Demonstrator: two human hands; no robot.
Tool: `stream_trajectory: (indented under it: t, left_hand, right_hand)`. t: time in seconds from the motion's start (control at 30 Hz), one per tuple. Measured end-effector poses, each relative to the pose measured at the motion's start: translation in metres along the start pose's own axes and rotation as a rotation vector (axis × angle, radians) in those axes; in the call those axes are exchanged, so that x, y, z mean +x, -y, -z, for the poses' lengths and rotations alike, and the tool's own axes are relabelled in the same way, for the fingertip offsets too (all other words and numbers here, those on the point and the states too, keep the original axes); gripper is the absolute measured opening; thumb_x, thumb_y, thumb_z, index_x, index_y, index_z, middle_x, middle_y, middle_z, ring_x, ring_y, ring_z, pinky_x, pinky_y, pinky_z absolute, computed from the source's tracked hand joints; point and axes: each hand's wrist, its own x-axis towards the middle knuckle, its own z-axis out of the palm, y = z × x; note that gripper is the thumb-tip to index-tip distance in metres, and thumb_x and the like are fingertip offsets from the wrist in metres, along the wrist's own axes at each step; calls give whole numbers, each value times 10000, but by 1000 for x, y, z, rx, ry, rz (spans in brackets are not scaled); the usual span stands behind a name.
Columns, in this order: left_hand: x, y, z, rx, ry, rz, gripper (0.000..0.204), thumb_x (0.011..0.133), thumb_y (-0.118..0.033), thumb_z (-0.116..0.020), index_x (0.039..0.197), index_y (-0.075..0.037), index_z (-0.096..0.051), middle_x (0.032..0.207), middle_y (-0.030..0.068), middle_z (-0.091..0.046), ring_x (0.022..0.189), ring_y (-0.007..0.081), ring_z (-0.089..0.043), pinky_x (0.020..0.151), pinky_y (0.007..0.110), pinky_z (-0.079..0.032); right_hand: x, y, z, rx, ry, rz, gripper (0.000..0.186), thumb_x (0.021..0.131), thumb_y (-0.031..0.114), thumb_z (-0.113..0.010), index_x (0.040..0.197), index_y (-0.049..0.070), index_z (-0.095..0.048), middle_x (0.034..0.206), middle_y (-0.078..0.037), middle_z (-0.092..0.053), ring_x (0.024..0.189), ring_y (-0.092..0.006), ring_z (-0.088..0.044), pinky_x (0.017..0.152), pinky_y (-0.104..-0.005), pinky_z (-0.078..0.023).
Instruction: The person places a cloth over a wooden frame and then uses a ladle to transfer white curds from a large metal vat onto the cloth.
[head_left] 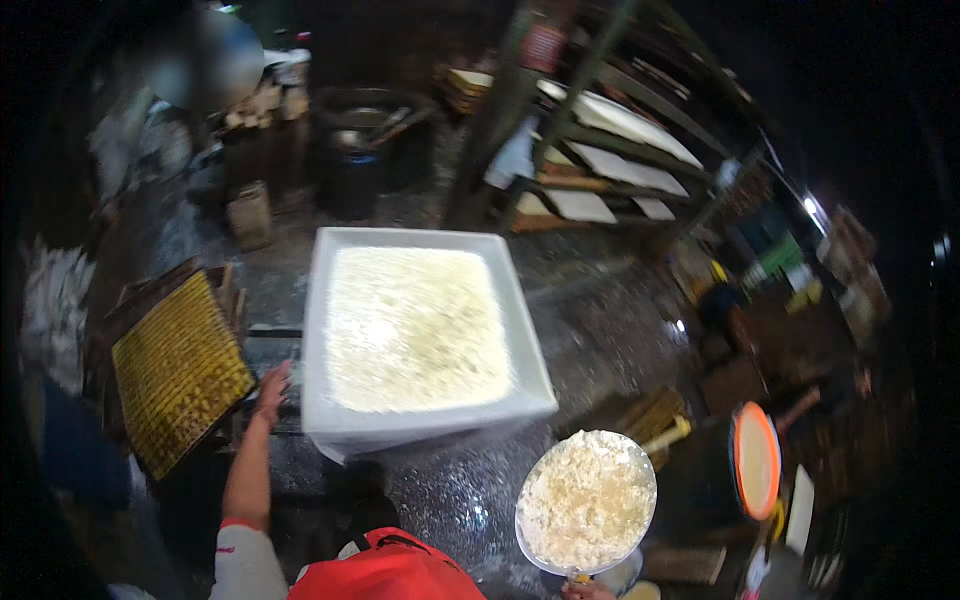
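Observation:
A large white square tub full of pale creamy liquid stands in front of me. My left hand is just left of the tub, near its edge, fingers apart and empty, somewhat blurred. At the bottom right, my right hand grips the handle of a round metal pan heaped with white, crumbly material; most of that hand is cut off by the frame.
A yellow patterned mesh tray leans on the left. Behind the tub are a dark round vat and a sloping rack with pale boards. An orange-rimmed container and assorted clutter lie right. Wet dark floor surrounds the tub.

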Motion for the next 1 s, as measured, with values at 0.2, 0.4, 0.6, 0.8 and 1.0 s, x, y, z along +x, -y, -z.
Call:
stream_trajectory:
  t: [0.2, 0.4, 0.6, 0.8, 1.0]
  left_hand:
    - [81, -57, -46, 234, 40, -125, 515, 760, -471, -703, 1028, -34, -651, 938, 71, -651, 864, 167, -604, 771, 312, -455]
    - [76, -58, -54, 176, -57, -92, 571, 723, -486, -720, 1019, -1, -666, 949, 127, -678, 856, 217, -635, 781, 330, -475]
    - [75, -66, -77, 296, -55, -64, 539, 732, -477, -715, 962, 8, -673, 887, 140, -682, 810, 228, -645, 762, 336, -477]
    - [83, -57, -54, 268, -87, -122, 497, 737, -445, -721, 950, 2, -677, 865, 138, -683, 814, 214, -639, 763, 334, -475]
    - [84, -58, -78, 120, -4, -107, 387, 791, -379, -702, 898, -9, -674, 761, 64, -640, 701, 149, -566, 652, 335, -443]
  right_hand:
    - [181, 103, -158, 180, 871, -295, 202, 925, 154, -522, 751, 63, -477, 540, 11, -396, 466, -117, -414, 444, -278, -359]
    - [257, 157, -324, -16, 765, -189, 169, 950, 177, -468, 847, 43, -473, 634, 29, -418, 467, -65, -371, 433, -211, -345]
    - [335, 168, -357, 14, 749, -323, 147, 951, 147, -464, 934, 8, -507, 649, 42, -425, 481, -43, -365, 436, -201, -347]
    - [300, 169, -455, 158, 854, -487, 177, 975, 164, -406, 890, 22, -469, 618, 27, -416, 421, -33, -381, 364, -183, -364]
    - [260, 158, -503, 324, 1537, -925, 228, 976, 181, -393, 771, 82, -395, 538, 26, -396, 327, -52, -348, 272, -196, -352]
